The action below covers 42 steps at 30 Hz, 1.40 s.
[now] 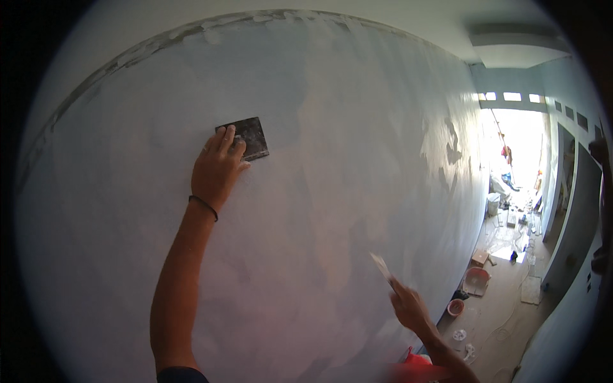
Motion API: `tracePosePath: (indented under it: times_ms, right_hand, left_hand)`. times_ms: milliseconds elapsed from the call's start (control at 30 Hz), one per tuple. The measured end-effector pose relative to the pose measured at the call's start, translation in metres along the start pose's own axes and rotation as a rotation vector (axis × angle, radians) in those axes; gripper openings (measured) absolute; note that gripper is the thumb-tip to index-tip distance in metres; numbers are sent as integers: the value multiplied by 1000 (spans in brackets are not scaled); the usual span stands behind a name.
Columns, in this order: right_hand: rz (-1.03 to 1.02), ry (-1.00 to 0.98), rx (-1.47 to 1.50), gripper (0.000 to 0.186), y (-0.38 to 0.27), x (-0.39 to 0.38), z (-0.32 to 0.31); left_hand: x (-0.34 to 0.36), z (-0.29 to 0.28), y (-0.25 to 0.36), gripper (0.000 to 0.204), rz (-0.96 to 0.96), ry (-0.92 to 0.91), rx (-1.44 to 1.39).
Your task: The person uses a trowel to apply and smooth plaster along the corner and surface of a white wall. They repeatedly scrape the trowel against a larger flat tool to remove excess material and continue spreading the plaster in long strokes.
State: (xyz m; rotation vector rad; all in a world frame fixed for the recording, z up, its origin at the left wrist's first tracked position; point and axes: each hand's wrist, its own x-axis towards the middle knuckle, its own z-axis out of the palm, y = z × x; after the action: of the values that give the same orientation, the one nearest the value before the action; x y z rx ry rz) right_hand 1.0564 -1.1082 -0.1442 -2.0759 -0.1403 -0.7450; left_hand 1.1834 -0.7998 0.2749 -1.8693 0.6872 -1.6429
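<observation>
My left hand (220,163) is raised against the wall (281,223), closed on a dark, square flat plate (254,137). The plate lies against the wall's surface, its face smudged with pale marks. A black band (204,207) circles that wrist. Lower and to the right, my right hand (412,309) grips a putty knife (381,265) with a pale blade pointing up and left. Motion blurs this hand and the blade slightly. Whether the blade touches the wall, I cannot tell. Pale and grey filler patches cover the wall.
Something bright red (418,359), partly blurred, is below my right forearm. On the floor at right stand an orange-red bucket (455,307), a reddish tray (476,281) and a cardboard box (480,257). Farther off, scattered tools lie before a bright doorway (517,147).
</observation>
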Motion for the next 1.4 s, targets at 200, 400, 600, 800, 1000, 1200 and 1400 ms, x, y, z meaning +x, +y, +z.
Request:
tracePosePath:
  times_ms: [200, 400, 600, 800, 1000, 1200, 1400]
  right_hand:
    - [476, -143, 5, 25, 131, -209, 1]
    - [686, -55, 333, 20, 152, -256, -14]
    - [314, 213, 179, 52, 73, -155, -41]
    - [113, 392, 186, 57, 27, -108, -62]
    - [91, 260, -38, 58, 50, -128, -66]
    - [110, 289, -104, 63, 84, -175, -59]
    - [375, 198, -366, 64, 158, -247, -56]
  left_hand:
    - [6, 5, -6, 48, 353, 27, 410]
    - [52, -23, 3, 33, -70, -118, 202]
    - [-24, -61, 129, 30, -644, -51, -783]
    - [-145, -78, 356, 39, -1240, -514, -2162]
    - [-170, -111, 442, 33, -1675, -872, -2487]
    - [-177, -118, 495, 31, -1675, -922, -2818]
    - [-175, -90, 570, 32, -1700, -1249, -2658]
